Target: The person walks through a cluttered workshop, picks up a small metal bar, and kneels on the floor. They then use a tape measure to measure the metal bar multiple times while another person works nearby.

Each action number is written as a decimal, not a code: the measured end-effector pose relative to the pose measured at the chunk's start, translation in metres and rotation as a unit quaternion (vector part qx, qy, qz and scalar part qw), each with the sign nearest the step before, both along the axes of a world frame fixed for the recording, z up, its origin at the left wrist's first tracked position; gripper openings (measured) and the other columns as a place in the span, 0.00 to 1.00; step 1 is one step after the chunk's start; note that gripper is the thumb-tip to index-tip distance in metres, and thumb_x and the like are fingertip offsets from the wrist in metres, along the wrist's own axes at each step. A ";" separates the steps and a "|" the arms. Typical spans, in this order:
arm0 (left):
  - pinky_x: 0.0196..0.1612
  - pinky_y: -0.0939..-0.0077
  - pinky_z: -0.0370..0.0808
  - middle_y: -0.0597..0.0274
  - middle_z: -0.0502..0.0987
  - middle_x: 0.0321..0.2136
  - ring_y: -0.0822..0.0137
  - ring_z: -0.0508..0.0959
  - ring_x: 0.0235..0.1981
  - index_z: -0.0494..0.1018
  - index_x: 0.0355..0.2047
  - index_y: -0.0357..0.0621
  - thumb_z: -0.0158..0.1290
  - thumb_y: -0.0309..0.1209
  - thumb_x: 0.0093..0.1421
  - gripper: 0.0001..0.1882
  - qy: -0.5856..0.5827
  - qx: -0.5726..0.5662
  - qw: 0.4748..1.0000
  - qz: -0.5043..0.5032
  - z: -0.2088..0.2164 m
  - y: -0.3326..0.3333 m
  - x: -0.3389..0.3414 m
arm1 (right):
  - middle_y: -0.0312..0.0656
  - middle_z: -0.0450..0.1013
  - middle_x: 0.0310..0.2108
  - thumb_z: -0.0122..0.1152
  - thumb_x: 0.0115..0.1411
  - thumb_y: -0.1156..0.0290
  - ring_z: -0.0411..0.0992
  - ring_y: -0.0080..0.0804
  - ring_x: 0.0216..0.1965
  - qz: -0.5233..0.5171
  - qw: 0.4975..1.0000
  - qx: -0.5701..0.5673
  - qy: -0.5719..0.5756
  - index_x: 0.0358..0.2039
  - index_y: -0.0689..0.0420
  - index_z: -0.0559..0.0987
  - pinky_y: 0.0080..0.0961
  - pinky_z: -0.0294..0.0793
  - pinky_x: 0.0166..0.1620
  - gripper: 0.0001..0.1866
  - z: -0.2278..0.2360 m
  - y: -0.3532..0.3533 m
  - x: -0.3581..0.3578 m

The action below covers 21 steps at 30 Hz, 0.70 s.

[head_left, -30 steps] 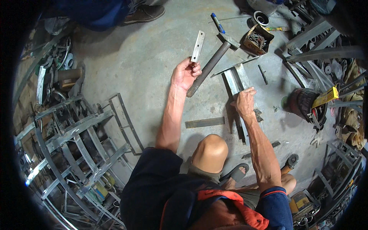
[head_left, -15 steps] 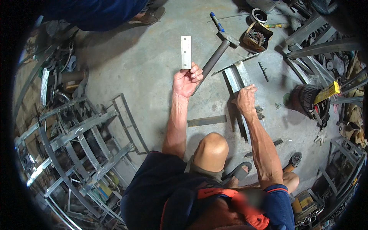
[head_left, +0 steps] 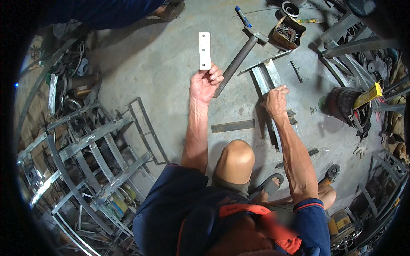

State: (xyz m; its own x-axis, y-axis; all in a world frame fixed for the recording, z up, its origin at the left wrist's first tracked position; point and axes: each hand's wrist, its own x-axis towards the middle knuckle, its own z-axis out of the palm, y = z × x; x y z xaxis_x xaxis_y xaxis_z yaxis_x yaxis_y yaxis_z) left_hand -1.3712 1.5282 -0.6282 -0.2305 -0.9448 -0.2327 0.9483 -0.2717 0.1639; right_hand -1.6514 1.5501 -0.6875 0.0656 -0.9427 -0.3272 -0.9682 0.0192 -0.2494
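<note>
My left hand (head_left: 206, 83) is closed round the lower end of a flat pale metal plate (head_left: 205, 52) and holds it upright above the floor. Three holes run in a line along the plate. On the right, my right hand (head_left: 276, 101) rests on a long steel channel (head_left: 264, 81) lying on the concrete, its fingers bent over the metal; its palm side is hidden. A thin flat strip (head_left: 252, 64) lies across the channel's far end. Between my hands is a hammer (head_left: 239, 62) with a long dark handle. A flat dark bar (head_left: 232, 126) lies nearer to my knee.
A blue marker (head_left: 243, 17) and an open box of small metal parts (head_left: 289, 33) lie beyond the hammer. Welded steel frames (head_left: 96, 145) crowd the left. A dark bucket (head_left: 344, 104) holding tools stands right. An angle grinder (head_left: 331, 173) is near my leg. Another person's shoe (head_left: 171, 10) shows far left.
My left hand has moved slightly up and left with the plate, which shows brighter. My right hand stays on the channel. The whole view has shifted a little.
</note>
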 end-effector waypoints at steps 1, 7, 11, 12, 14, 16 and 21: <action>0.30 0.78 0.61 0.63 0.66 0.27 0.71 0.64 0.28 0.69 0.36 0.38 0.57 0.27 0.60 0.09 -0.020 0.003 1.000 0.008 0.001 0.001 0.002 | 0.78 0.67 0.38 0.84 0.36 0.64 0.74 0.58 0.38 0.007 1.000 -0.002 0.001 0.52 0.98 0.56 0.33 0.81 0.32 0.60 -0.001 0.000 0.000; 0.29 0.78 0.63 0.62 0.71 0.27 0.72 0.66 0.27 0.72 0.36 0.37 0.56 0.28 0.62 0.07 -0.213 0.017 0.975 0.064 0.012 0.004 0.005 | 0.77 0.68 0.36 0.84 0.36 0.62 0.74 0.56 0.37 0.017 1.000 -0.017 0.020 0.51 0.98 0.56 0.33 0.80 0.30 0.60 -0.011 0.001 -0.002; 0.26 0.82 0.64 0.67 0.74 0.23 0.78 0.68 0.22 0.76 0.33 0.37 0.59 0.25 0.61 0.05 -0.472 0.088 0.863 0.155 0.017 0.005 -0.003 | 0.78 0.68 0.36 0.84 0.35 0.61 0.73 0.55 0.38 0.027 0.999 -0.017 0.033 0.51 0.98 0.57 0.33 0.80 0.31 0.60 -0.015 0.001 -0.002; 0.26 0.83 0.64 0.68 0.74 0.22 0.79 0.68 0.22 0.76 0.33 0.36 0.60 0.24 0.61 0.04 -0.518 0.100 0.832 0.170 0.018 0.005 -0.005 | 0.79 0.67 0.36 0.81 0.37 0.63 0.74 0.55 0.38 0.030 0.999 -0.018 0.035 0.51 0.98 0.56 0.32 0.80 0.31 0.57 -0.015 0.001 -0.002; 0.26 0.85 0.65 0.68 0.75 0.23 0.81 0.68 0.22 0.77 0.32 0.36 0.59 0.23 0.61 0.03 -0.576 0.097 0.788 0.195 0.020 0.007 -0.006 | 0.80 0.66 0.37 0.72 0.43 0.70 0.75 0.56 0.37 0.042 0.998 -0.004 0.037 0.52 0.98 0.55 0.28 0.80 0.32 0.49 -0.014 0.000 -0.003; 0.26 0.85 0.66 0.68 0.75 0.23 0.82 0.68 0.22 0.77 0.32 0.36 0.59 0.23 0.61 0.03 -0.639 0.093 0.735 0.208 0.021 0.007 -0.008 | 0.81 0.65 0.38 0.67 0.47 0.75 0.76 0.56 0.35 0.034 0.999 0.003 0.029 0.53 0.98 0.55 0.25 0.80 0.32 0.44 -0.013 0.000 -0.002; 0.26 0.83 0.66 0.69 0.75 0.23 0.82 0.68 0.23 0.77 0.30 0.36 0.60 0.23 0.60 0.03 -0.731 0.093 0.642 0.214 0.028 0.012 -0.013 | 0.86 0.66 0.41 0.84 0.35 0.61 0.73 0.61 0.42 0.058 0.996 -0.005 0.068 0.50 0.98 0.59 0.36 0.80 0.36 0.58 -0.013 0.000 -0.002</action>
State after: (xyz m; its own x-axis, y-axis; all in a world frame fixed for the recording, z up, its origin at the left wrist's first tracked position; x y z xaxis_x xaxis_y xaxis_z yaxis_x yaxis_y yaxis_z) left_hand -1.3839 1.5400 -0.6000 0.6342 -0.7729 -0.0226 -0.1863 -0.1811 0.9656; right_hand -1.6530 1.5496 -0.7000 0.1296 -0.9346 -0.3312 -0.9886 -0.0959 -0.1160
